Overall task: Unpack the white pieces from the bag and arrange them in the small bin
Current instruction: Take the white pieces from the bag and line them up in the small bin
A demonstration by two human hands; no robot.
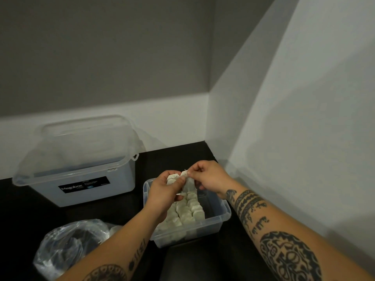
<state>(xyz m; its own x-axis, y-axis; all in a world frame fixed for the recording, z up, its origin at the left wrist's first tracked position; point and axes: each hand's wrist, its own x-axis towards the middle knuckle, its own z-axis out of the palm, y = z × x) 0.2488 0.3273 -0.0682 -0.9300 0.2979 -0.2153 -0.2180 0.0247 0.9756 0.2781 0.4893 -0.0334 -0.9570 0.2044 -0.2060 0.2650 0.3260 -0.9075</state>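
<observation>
A small clear bin (225, 212) sits on the dark table, with several white pieces (189, 211) lined up in rows along its left half. Above the bin's far end, my left hand (165, 192) grips a few white pieces (172, 178). My right hand (209, 178) pinches the top of one white piece (188, 182), which hangs down between both hands. A crumpled clear plastic bag (67, 246) lies at the lower left, beside my left forearm; a few white pieces (114, 230) show at its right edge.
A larger translucent storage box (85, 191) with a black label stands at the back left, its clear lid (81, 142) propped open. Walls close in behind and to the right. Dark tabletop (154, 161) shows between the boxes.
</observation>
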